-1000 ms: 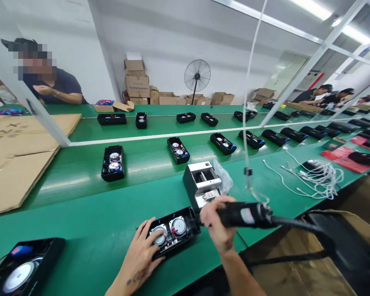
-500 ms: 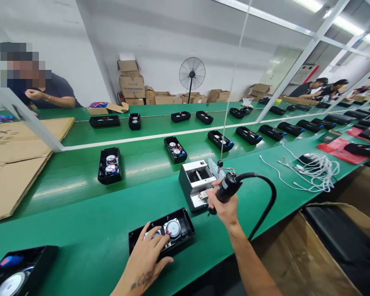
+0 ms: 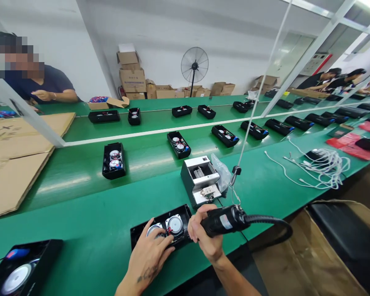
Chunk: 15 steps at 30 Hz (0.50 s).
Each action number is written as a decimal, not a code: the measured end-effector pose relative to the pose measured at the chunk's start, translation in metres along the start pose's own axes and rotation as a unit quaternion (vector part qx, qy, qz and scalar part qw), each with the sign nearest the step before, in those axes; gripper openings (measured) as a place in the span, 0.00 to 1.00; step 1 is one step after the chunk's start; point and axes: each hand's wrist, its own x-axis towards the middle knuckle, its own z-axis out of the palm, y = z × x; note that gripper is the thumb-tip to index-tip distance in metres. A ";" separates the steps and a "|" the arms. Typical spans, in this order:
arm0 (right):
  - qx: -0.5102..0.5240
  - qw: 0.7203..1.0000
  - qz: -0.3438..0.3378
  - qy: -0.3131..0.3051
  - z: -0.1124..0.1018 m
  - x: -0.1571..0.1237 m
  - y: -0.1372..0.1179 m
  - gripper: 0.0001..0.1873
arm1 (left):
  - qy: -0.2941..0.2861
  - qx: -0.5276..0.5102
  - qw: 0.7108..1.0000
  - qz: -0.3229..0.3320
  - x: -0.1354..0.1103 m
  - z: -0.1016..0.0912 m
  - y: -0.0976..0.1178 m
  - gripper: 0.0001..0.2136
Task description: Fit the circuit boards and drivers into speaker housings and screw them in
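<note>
A long green workbench (image 3: 89, 222) runs across the view. Near its front edge lies an open black housing (image 3: 163, 218), hollow side up and slanted; it should, ideally, be kept flat so it cannot rock. Just beyond its right end stands a silver and dark metal box (image 3: 202, 181). A black corded tool (image 3: 223, 224), seemingly a powered screwdriver, leans with its rear toward the right; its tip is hidden behind the fingers, so contact cannot be told. It would probably work best upright, square to the surface, with its cable slack. The right hand (image 3: 206, 241) is wrapped around the tool's front part; a firm, steady push seems better than a jab. The left hand (image 3: 151, 255) lies over the housing's left half, fingers reaching inside; whether it pinches the wall or only presses cannot be told. It should brace against twisting, well away from the tip. Inside sit two round speakers (image 3: 175, 225), the left one partly covered, best touched lightly. Thin red wires (image 3: 170, 231) beside the left fingertips should stay untrapped.
</note>
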 end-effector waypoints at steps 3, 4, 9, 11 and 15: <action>-0.016 1.000 0.003 0.010 0.001 -0.002 0.005 0.10 | -0.001 -0.001 1.000 0.000 -0.001 0.001 0.000 0.15; -0.019 1.000 0.007 0.010 0.000 -0.003 0.006 0.10 | -0.003 0.000 1.000 0.000 -0.002 0.001 0.000 0.14; -0.032 0.999 0.016 -0.004 0.001 -0.006 0.011 0.11 | -0.025 0.013 1.000 -0.001 -0.004 0.001 -0.001 0.06; -0.042 0.999 0.018 -0.015 0.000 -0.009 0.014 0.10 | -0.027 0.013 1.000 0.001 -0.005 0.001 -0.001 0.05; -0.101 0.994 0.036 -0.020 -0.005 -0.022 0.020 0.11 | -0.037 0.012 0.999 -0.002 -0.006 0.002 -0.001 0.07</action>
